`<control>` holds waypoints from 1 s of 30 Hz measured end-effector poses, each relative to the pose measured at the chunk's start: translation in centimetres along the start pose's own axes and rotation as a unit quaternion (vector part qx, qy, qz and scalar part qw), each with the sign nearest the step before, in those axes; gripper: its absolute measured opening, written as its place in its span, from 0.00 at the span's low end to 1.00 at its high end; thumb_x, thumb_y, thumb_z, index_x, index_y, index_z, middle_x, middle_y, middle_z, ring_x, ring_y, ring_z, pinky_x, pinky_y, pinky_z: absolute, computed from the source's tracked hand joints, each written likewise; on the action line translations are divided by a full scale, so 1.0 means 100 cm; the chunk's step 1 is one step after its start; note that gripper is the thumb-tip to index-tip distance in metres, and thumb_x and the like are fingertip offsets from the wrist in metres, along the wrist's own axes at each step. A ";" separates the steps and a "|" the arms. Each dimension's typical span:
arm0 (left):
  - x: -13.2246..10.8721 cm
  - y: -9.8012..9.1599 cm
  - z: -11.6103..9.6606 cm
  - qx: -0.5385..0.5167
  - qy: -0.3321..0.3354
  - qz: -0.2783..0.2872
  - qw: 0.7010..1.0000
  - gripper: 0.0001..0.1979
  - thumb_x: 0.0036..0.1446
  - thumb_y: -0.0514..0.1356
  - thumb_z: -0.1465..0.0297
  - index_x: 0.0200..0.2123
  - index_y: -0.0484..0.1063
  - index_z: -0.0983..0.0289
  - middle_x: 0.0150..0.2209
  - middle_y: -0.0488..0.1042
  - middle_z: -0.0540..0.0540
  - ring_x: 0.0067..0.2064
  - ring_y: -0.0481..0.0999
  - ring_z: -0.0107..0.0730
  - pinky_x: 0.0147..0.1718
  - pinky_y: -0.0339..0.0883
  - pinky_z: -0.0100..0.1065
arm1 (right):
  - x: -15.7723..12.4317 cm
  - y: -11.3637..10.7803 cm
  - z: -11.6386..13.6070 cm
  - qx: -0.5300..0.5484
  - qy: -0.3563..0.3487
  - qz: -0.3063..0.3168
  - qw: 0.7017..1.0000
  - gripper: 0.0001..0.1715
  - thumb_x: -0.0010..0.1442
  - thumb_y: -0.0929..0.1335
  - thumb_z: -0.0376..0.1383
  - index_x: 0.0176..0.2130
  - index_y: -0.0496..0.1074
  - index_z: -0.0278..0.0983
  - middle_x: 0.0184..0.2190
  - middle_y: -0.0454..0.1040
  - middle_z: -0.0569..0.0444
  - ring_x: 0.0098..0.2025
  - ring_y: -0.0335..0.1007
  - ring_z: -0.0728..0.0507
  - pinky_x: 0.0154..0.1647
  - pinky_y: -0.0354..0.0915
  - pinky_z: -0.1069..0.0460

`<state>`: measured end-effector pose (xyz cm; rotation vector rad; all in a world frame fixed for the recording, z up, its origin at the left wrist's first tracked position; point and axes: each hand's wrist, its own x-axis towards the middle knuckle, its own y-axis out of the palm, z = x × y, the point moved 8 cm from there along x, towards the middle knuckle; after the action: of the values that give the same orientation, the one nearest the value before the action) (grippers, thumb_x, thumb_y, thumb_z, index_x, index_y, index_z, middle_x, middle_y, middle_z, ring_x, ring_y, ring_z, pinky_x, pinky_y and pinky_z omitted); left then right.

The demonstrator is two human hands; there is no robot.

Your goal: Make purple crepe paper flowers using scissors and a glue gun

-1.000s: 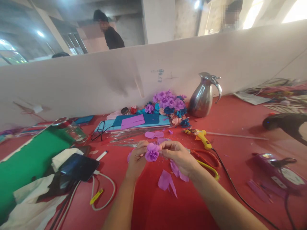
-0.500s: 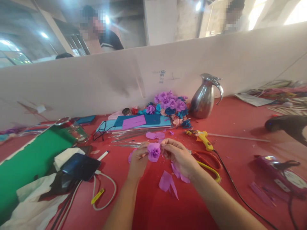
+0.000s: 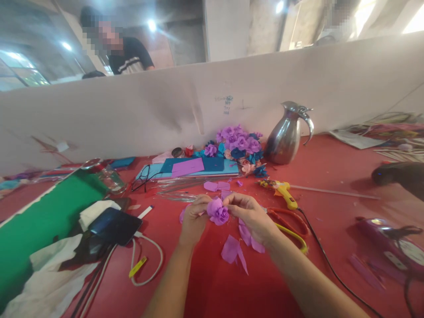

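Note:
A small purple paper rose (image 3: 218,212) is held above the red table (image 3: 212,282) between both my hands. My left hand (image 3: 194,220) pinches it from the left, fingers closed. My right hand (image 3: 251,216) pinches its top edge from the right, fingers curled. Loose purple petal scraps (image 3: 236,247) lie on the table just below my right hand. More cut purple pieces (image 3: 217,186) lie just beyond the rose.
A pile of finished purple and blue flowers (image 3: 236,148) sits by the white partition (image 3: 132,115), beside a steel jug (image 3: 286,137). A yellow glue gun (image 3: 281,192) and red-yellow scissors (image 3: 288,223) lie right of my hands. A phone (image 3: 114,226) and green sheet (image 3: 39,221) lie left. A person stands behind the partition.
The rose has been turned a little between my fingers. The view has shifted slightly, and the person behind the partition has moved left.

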<state>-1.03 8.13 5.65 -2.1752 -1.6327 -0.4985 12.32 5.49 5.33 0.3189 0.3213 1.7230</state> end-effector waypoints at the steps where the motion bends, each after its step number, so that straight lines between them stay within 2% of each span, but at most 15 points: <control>1: 0.000 0.001 0.000 -0.002 -0.001 0.004 1.000 0.06 0.54 0.65 0.69 0.26 0.81 0.58 0.25 0.71 0.53 0.35 0.68 0.35 0.36 0.63 0.36 | 0.000 -0.001 0.000 -0.001 -0.002 0.000 1.000 0.13 0.46 0.75 0.42 0.27 0.73 0.36 0.24 0.71 0.57 0.28 0.62 0.49 0.34 0.57 0.52; 7: -0.001 0.004 -0.002 0.015 -0.017 0.016 1.000 0.08 0.54 0.65 0.68 0.24 0.81 0.59 0.24 0.70 0.52 0.33 0.66 0.34 0.35 0.62 0.36 | 0.002 -0.002 0.000 -0.005 -0.012 0.009 1.000 0.15 0.45 0.76 0.43 0.26 0.73 0.36 0.24 0.71 0.57 0.27 0.63 0.49 0.33 0.58 0.52; 14: -0.002 0.003 0.001 0.020 -0.024 0.015 0.999 0.09 0.53 0.65 0.67 0.22 0.80 0.59 0.22 0.70 0.52 0.32 0.66 0.34 0.35 0.63 0.36 | 0.000 -0.002 0.005 -0.016 -0.001 -0.010 1.000 0.15 0.41 0.77 0.43 0.23 0.74 0.36 0.22 0.72 0.57 0.26 0.62 0.49 0.33 0.58 0.53; 20: -0.006 0.005 0.013 -0.046 -0.105 0.008 0.993 0.08 0.49 0.67 0.64 0.23 0.80 0.62 0.25 0.76 0.54 0.30 0.71 0.34 0.31 0.68 0.35 | 0.002 -0.003 -0.004 -0.007 0.018 -0.003 1.000 0.12 0.46 0.74 0.42 0.26 0.74 0.36 0.22 0.69 0.58 0.25 0.58 0.51 0.30 0.54 0.53; 23: -0.008 0.003 0.018 -0.056 -0.140 -0.027 0.988 0.08 0.47 0.68 0.65 0.25 0.80 0.63 0.25 0.77 0.53 0.29 0.73 0.34 0.30 0.69 0.35 | 0.003 -0.008 -0.005 0.002 0.023 -0.034 0.999 0.10 0.47 0.72 0.40 0.28 0.74 0.36 0.22 0.69 0.58 0.24 0.56 0.51 0.28 0.52 0.53; 26: -0.010 -0.008 0.025 -0.031 -0.142 -0.099 0.984 0.06 0.47 0.67 0.67 0.27 0.80 0.63 0.26 0.77 0.52 0.30 0.74 0.34 0.32 0.69 0.35 | 0.002 -0.013 -0.002 0.006 0.015 -0.069 0.998 0.08 0.45 0.72 0.38 0.27 0.72 0.36 0.22 0.68 0.59 0.24 0.55 0.51 0.28 0.52 0.54; 30: -0.015 -0.026 0.032 0.025 -0.132 -0.191 0.972 0.05 0.46 0.66 0.70 0.29 0.80 0.62 0.28 0.79 0.50 0.33 0.76 0.34 0.35 0.69 0.34 | -0.001 -0.012 0.001 -0.035 -0.006 -0.080 0.996 0.10 0.47 0.72 0.40 0.28 0.72 0.37 0.24 0.68 0.59 0.25 0.56 0.51 0.29 0.53 0.54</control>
<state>-3.74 9.10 2.37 -1.9583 -2.2022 -0.2722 13.46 5.62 4.95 0.2460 0.2707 1.5707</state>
